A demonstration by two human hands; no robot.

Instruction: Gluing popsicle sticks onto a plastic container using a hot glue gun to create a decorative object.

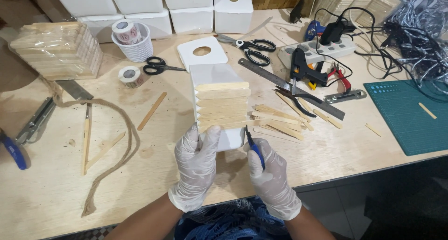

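Observation:
A white box [215, 76] lies on the wooden table [56, 193], its upper face partly covered with wooden craft sticks [222, 105] laid side by side. My left hand [197, 163], in a white glove, grips the box's near left end with the thumb on the lowest stick. My right hand [270, 177], also gloved, holds a small blue-handled cutter [254, 146] against the box's near right corner. A loose pile of craft sticks [280, 121] lies just right of the box.
Black hot glue gun [303, 69], steel ruler [289, 88], pliers and scissors [252, 48] lie behind the box. A green cutting mat [410, 114] is at right, a power strip [322, 46] behind. Rope [112, 142], tape rolls, a stick bundle [58, 51] and white boxes sit left and back.

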